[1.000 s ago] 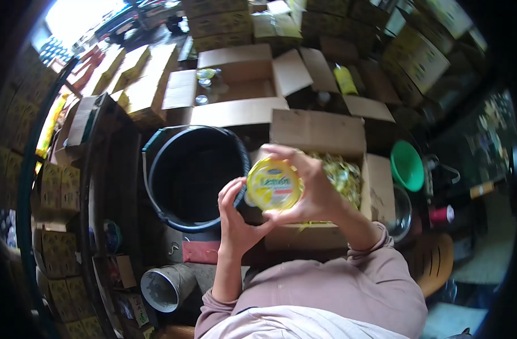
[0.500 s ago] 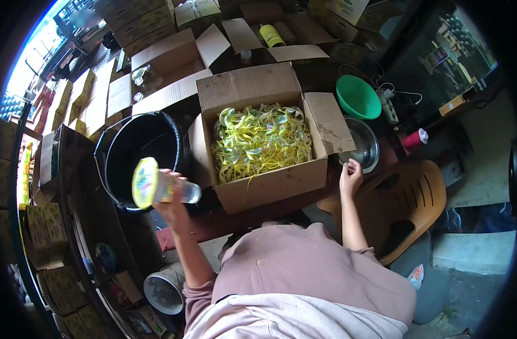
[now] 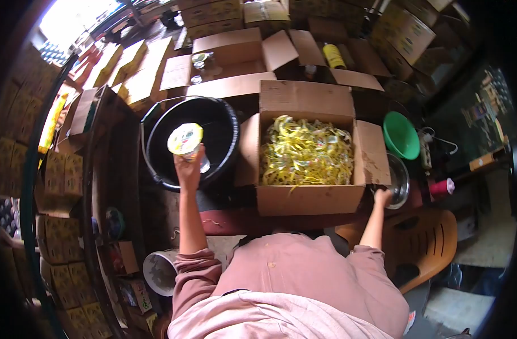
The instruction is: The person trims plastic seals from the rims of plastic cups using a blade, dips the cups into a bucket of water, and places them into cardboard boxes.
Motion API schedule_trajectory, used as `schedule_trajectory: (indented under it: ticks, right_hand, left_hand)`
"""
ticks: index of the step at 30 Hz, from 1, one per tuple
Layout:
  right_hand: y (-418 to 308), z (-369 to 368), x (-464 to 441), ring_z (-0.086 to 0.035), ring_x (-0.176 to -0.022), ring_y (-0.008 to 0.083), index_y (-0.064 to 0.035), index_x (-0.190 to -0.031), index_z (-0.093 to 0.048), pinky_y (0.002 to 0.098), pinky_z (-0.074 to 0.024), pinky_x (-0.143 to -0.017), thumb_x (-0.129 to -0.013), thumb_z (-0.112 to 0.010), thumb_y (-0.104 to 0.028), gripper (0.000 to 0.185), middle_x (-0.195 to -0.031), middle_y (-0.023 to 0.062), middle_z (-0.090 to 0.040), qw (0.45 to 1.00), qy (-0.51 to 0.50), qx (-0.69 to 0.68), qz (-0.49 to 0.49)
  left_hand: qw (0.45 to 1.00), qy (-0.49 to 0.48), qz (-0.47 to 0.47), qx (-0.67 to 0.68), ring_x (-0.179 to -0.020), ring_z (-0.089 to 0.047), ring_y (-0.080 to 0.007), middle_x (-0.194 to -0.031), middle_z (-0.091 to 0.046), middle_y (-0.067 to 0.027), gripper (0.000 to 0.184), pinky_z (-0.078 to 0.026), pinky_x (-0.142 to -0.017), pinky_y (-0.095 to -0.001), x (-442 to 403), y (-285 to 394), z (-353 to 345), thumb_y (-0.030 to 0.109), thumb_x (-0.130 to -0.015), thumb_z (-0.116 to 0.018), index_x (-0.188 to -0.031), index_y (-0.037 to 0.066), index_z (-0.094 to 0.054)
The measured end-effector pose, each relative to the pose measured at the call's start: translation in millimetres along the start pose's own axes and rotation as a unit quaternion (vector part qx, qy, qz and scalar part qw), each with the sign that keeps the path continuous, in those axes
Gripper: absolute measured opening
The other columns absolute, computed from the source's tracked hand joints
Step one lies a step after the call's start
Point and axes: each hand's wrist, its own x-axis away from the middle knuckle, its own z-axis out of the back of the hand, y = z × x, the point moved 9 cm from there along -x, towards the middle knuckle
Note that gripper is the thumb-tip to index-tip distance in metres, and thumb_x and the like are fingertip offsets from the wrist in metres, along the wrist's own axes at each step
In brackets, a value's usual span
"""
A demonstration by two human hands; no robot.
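Holding the cup: the person's left hand (image 3: 189, 169) is wrapped around a clear cup (image 3: 185, 139) with a yellow-and-white lid, fingers closed about its side.
Cup position: seen against the dark mouth of a black bucket (image 3: 234, 127), left of centre; it tilts, with the lid facing up towards the viewer and the clear base showing lower right, beyond the hand.
Right hand: the right hand (image 3: 383, 196) is at the near left edge of a shiny round bowl (image 3: 404, 195); its fingers look curled, but I cannot tell whether they pinch or touch anything.
Middle carton: an open cardboard box (image 3: 309, 200), flaps folded outwards, is filled with a tangle of yellow strips (image 3: 306, 152); it sits between the bucket and the bowl.
Right of the carton: a green bowl (image 3: 401, 135) lies just behind the shiny one, and a spool of deep pink thread (image 3: 441, 187) lies near them.
Behind the bucket: a second open carton (image 3: 236, 80) has a few clear cups (image 3: 198, 61) at its left end; a yellow bottle-like object (image 3: 333, 56) lies further right.
Near the person: a brown slatted chair (image 3: 433, 243) stands at the right, and a pale round container (image 3: 159, 274) lies on its side at the left.
Far left: printed cartons (image 3: 61, 237) are stacked high.
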Motion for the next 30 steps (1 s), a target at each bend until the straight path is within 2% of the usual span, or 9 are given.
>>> schedule_trajectory:
  ticks: [2, 5, 8, 11, 15, 17, 19, 21, 30]
  right_hand:
    - [25, 25, -4, -0.060, -0.088, 0.0330, -0.0143, -0.088, -0.068, 0.0470, -0.0419, -0.081, -0.068, -0.056, -0.030, 0.028, -0.088, 0.0141, -0.065, 0.995, 0.036, -0.060, -0.074]
    - [55, 75, 5, -0.059, -0.091, 0.0252, -0.0043, -0.093, -0.066, 0.0359, -0.0432, -0.085, -0.076, -0.060, -0.032, 0.033, -0.092, 0.0139, -0.065, 0.914, 0.171, -0.317, -0.185]
    - [-13, 118, 10, -0.058, -0.092, 0.0223, 0.0067, -0.097, -0.062, 0.0314, -0.0436, -0.084, -0.080, -0.059, -0.022, 0.034, -0.105, 0.0141, -0.061, 0.847, 0.230, -0.477, -0.049]
    - [-113, 107, 10, -0.059, -0.087, 0.0198, 0.0036, -0.101, -0.060, 0.0280, -0.0458, -0.081, -0.078, -0.063, -0.013, 0.029, -0.097, 0.0147, -0.063, 0.775, 0.150, -0.609, 0.077]
    - [-321, 123, 155, -0.058, -0.079, 0.0088, -0.0043, -0.107, -0.059, 0.0210, -0.0456, -0.070, -0.077, -0.065, -0.007, 0.031, -0.090, 0.0047, -0.063, 0.738, -0.117, -0.594, 0.300]
    - [-383, 120, 237, -0.060, -0.074, 0.0129, -0.0068, -0.104, -0.061, 0.0259, -0.0486, -0.071, -0.072, -0.065, 0.003, 0.033, -0.085, 0.0040, -0.064, 0.672, -0.252, -0.536, 0.445]
    - [-419, 146, 318, -0.059, -0.066, 0.0142, -0.0100, -0.100, -0.064, 0.0276, -0.0460, -0.066, -0.069, -0.066, 0.002, 0.033, -0.076, 0.0024, -0.062, 0.596, -0.199, -0.406, 0.663]
    - [-436, 155, 385, -0.055, -0.060, 0.0185, -0.0113, -0.096, -0.065, 0.0304, -0.0419, -0.063, -0.068, -0.065, -0.001, 0.030, -0.068, 0.0040, -0.057, 0.528, -0.243, -0.327, 0.745]
    - [-456, 145, 440, -0.052, -0.057, 0.0219, -0.0112, -0.095, -0.065, 0.0315, -0.0411, -0.063, -0.071, -0.060, -0.001, 0.027, -0.067, 0.0065, -0.053, 0.422, -0.293, -0.233, 0.826]
  left_hand:
    - [1.000, -0.008, 0.002, -0.002, -0.084, -0.057, -0.0111, -0.094, -0.061, -0.0055, 0.033, -0.044, -0.077, -0.0244, 1, 1, 0, 0.003, -0.072, -0.068, -0.101, 0.001, -0.053]
    - [1.000, -0.011, -0.005, 0.010, -0.084, -0.058, -0.0106, -0.094, -0.061, -0.0043, 0.033, -0.044, -0.077, -0.0240, 2, 11, -3, 0.001, -0.072, -0.068, -0.102, 0.001, -0.054]
    - [0.998, -0.040, 0.015, 0.044, -0.085, -0.058, -0.0106, -0.094, -0.061, -0.0043, 0.032, -0.045, -0.076, -0.0235, 4, 14, -11, -0.001, -0.072, -0.067, -0.102, 0.001, -0.054]
    - [0.996, -0.079, 0.011, 0.035, -0.084, -0.059, -0.0110, -0.092, -0.063, -0.0047, 0.029, -0.046, -0.076, -0.0244, 4, 16, -18, -0.002, -0.070, -0.067, -0.097, 0.000, -0.057]
    - [0.996, -0.077, 0.038, -0.018, -0.080, -0.060, -0.0120, -0.089, -0.063, -0.0061, 0.030, -0.048, -0.073, -0.0246, 6, 13, -14, 0.000, -0.065, -0.066, -0.094, 0.000, -0.058]
    - [0.997, -0.073, 0.029, -0.009, -0.079, -0.060, -0.0114, -0.089, -0.063, -0.0057, 0.031, -0.048, -0.072, -0.0245, 6, 20, -13, 0.000, -0.064, -0.066, -0.093, 0.000, -0.059]
    - [0.996, -0.075, 0.045, 0.030, -0.077, -0.060, -0.0102, -0.086, -0.063, -0.0047, 0.032, -0.048, -0.071, -0.0236, 7, 16, -13, 0.000, -0.062, -0.065, -0.093, 0.001, -0.059]
    - [0.995, -0.082, 0.029, 0.039, -0.077, -0.059, -0.0097, -0.085, -0.063, -0.0043, 0.032, -0.047, -0.071, -0.0233, 7, 17, -13, 0.000, -0.061, -0.065, -0.093, 0.000, -0.059]
    - [0.988, -0.135, 0.015, 0.074, -0.087, -0.057, -0.0118, -0.098, -0.059, -0.0051, 0.045, -0.046, -0.077, -0.0260, 6, 21, -20, 0.002, -0.064, -0.064, -0.107, 0.003, -0.053]
